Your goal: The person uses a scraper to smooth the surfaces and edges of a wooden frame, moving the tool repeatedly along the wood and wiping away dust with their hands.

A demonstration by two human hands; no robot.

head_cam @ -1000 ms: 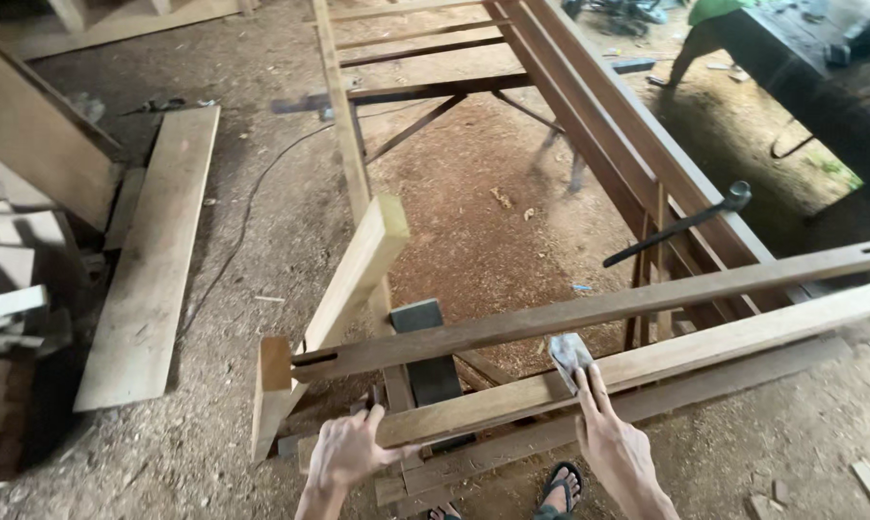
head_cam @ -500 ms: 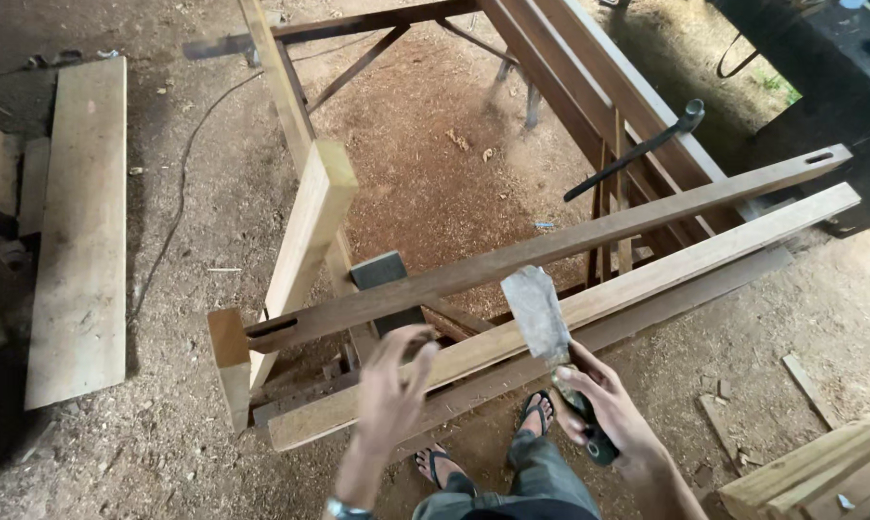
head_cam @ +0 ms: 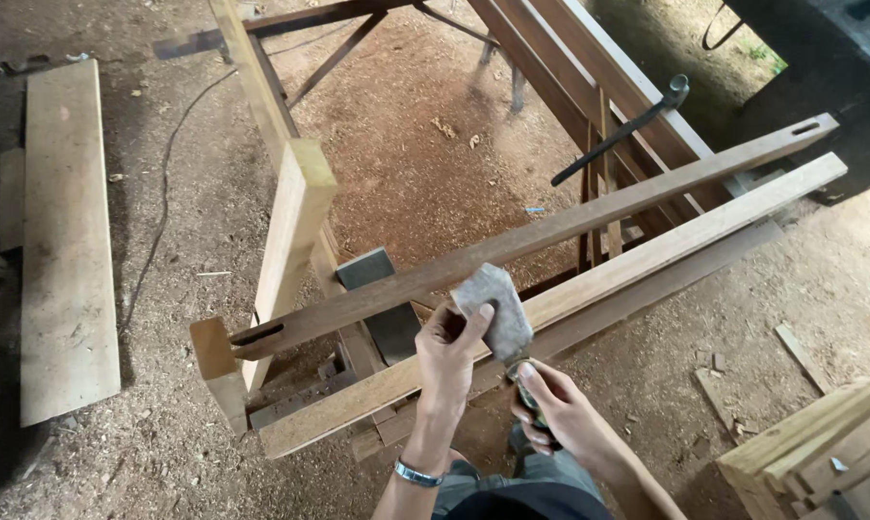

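Grey metal shows between the hands: a broad, flat-faced tool head (head_cam: 493, 310), pale and dusty, held up just in front of the long timbers. The left hand (head_cam: 451, 351) is closed around the near side of that head, its thumb lying across the flat face, with a metal wristband (head_cam: 416, 473) on the wrist. The right hand (head_cam: 555, 411), at about five o'clock from the head, is clamped on the dark handle (head_cam: 529, 385) that runs down from it. So the hands sit close together, one on each end of the same tool.

Behind the head, two long timbers run from eight o'clock up toward two o'clock. The darker slotted rail (head_cam: 541, 236) lies farther off, with a narrow mortise near each end. The paler plank (head_cam: 589, 289) lies nearer, just beside it, and the head overlaps the gap between them in this view; whether it touches either one cannot be told. A pale upright post (head_cam: 290, 236) leans at ten o'clock, and a short block (head_cam: 218, 371) stands at the left end of the rail. A long iron bar clamp (head_cam: 620, 132) slants at one o'clock. A wide board (head_cam: 64, 236) lies flat on the sawdust floor (head_cam: 406, 183) at nine o'clock, and stacked pale lumber (head_cam: 820, 462) sits at four o'clock. No box, bin or tray shows among these.
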